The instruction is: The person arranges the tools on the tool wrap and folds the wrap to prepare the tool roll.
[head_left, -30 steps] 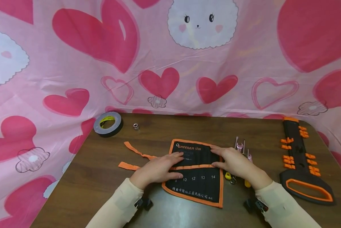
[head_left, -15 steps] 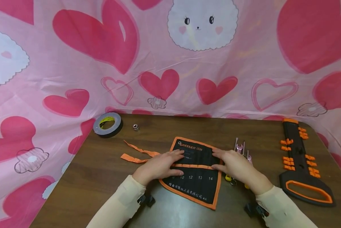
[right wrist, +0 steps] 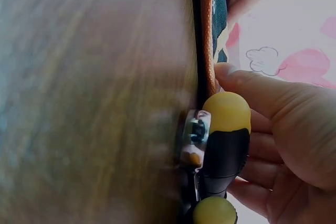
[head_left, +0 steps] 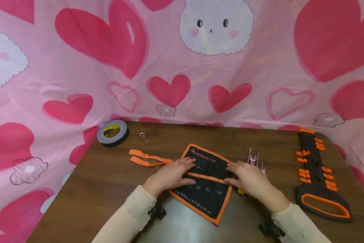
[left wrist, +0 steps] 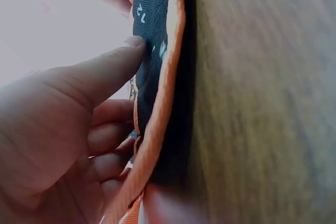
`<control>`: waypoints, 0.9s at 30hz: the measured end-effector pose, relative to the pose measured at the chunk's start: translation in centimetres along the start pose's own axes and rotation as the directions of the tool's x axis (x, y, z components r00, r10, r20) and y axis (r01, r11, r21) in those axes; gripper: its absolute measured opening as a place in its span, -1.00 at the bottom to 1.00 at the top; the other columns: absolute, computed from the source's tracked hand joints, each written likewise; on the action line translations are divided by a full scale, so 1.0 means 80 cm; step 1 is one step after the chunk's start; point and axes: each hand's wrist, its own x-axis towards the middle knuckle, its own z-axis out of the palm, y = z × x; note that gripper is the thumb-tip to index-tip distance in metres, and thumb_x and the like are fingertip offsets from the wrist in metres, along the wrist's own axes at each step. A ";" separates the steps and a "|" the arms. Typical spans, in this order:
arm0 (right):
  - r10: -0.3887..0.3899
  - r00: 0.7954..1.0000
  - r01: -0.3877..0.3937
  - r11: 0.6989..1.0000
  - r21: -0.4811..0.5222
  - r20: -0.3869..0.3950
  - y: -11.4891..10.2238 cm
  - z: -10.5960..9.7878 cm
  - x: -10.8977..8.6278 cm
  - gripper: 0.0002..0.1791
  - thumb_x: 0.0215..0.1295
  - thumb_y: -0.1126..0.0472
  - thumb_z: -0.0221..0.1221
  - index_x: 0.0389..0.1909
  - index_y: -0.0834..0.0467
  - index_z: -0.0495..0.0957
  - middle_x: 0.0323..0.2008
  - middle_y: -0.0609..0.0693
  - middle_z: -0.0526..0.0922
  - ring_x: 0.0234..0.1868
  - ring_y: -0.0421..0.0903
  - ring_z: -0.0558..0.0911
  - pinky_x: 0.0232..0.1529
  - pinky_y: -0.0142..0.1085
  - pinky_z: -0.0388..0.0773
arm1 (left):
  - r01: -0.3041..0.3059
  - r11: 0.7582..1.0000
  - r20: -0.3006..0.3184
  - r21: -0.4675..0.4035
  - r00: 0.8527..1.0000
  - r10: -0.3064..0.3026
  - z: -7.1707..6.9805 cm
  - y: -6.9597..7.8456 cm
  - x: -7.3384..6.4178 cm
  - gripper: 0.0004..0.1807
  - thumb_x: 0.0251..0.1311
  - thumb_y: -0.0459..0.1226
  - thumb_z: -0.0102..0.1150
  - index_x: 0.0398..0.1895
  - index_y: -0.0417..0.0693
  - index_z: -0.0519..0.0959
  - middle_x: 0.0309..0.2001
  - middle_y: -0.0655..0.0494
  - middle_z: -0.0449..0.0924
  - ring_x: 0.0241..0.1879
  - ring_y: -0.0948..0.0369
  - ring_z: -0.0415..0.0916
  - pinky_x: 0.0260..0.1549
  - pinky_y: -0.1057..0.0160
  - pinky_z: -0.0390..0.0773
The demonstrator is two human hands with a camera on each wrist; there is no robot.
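Note:
A black fabric tool pouch (head_left: 207,200) with orange edging, printed pocket numbers and white lettering lies tilted on the table. Two orange tie straps (head_left: 147,158) trail from its left side. My left hand (head_left: 171,173) rests on the pouch's left part with fingers extended; in the left wrist view its thumb (left wrist: 113,66) touches the black cloth. At the right border, my right hand (head_left: 250,177) lays its fingertips and thumb on the fabric. Just beneath that hand, the right wrist view shows a yellow-and-black screwdriver handle (right wrist: 226,145) and a metal wrench end (right wrist: 195,135).
Several wrenches and screwdriver shafts (head_left: 253,159) lie right of the pouch, partly covered by my right hand. A black rack with orange clips (head_left: 312,162) lies at the far right. Back left are a tape roll (head_left: 112,133) and a small metal socket (head_left: 143,135).
The pouch has turned clockwise under my hands, its lower edge swinging left and its straps shifting up. Both hands stay on it and have barely moved.

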 end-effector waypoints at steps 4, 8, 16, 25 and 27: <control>-0.025 0.999 0.024 0.999 -0.028 -0.043 -0.001 0.001 0.000 -0.57 0.30 -0.03 0.51 0.02 0.19 0.83 0.06 0.12 0.85 0.17 0.24 0.77 0.05 0.14 0.76 | 0.012 1.000 -0.008 0.018 1.000 -0.012 -0.001 0.001 0.003 -0.23 0.43 0.12 0.36 0.56 -0.06 0.49 0.67 0.10 0.31 0.71 0.01 0.15 0.59 -0.14 0.35; -0.066 0.993 0.063 0.997 -0.037 -0.094 0.000 0.003 -0.001 -0.67 0.30 0.04 0.51 -0.09 0.21 0.85 -0.08 0.09 0.87 0.01 0.12 0.82 0.04 0.07 0.78 | 0.005 0.999 -0.008 0.040 1.000 -0.005 0.001 0.001 0.005 -0.23 0.44 0.12 0.35 0.57 -0.07 0.48 0.68 0.06 0.29 0.72 -0.02 0.13 0.60 -0.14 0.33; -0.079 0.990 0.079 0.997 0.003 -0.114 0.001 0.004 -0.004 -0.75 0.32 0.10 0.50 -0.13 0.20 0.85 -0.15 0.05 0.87 -0.06 0.06 0.81 0.01 0.02 0.78 | -0.014 0.995 -0.060 0.096 0.998 0.020 0.010 -0.002 0.006 -0.23 0.43 0.11 0.35 0.54 -0.13 0.49 0.65 -0.06 0.34 0.68 -0.06 0.21 0.54 -0.13 0.42; -0.084 0.990 0.089 0.995 0.039 -0.116 0.003 0.003 -0.008 -0.80 0.35 0.08 0.48 -0.16 0.12 0.86 -0.23 -0.08 0.87 -0.15 -0.06 0.78 -0.05 -0.05 0.79 | 0.089 0.986 -0.120 0.142 0.990 -0.072 0.007 0.010 0.000 -0.25 0.38 0.06 0.42 0.49 -0.15 0.54 0.59 -0.07 0.42 0.62 -0.02 0.34 0.44 -0.13 0.54; -0.086 0.990 0.092 0.995 0.047 -0.113 0.003 0.003 -0.009 -0.82 0.35 0.08 0.48 -0.17 0.09 0.86 -0.24 -0.11 0.86 -0.16 -0.08 0.77 -0.07 -0.06 0.79 | 0.111 0.981 -0.141 0.158 0.986 -0.089 0.007 0.011 -0.001 -0.25 0.37 0.07 0.42 0.48 -0.16 0.55 0.58 -0.08 0.44 0.60 -0.02 0.38 0.41 -0.11 0.57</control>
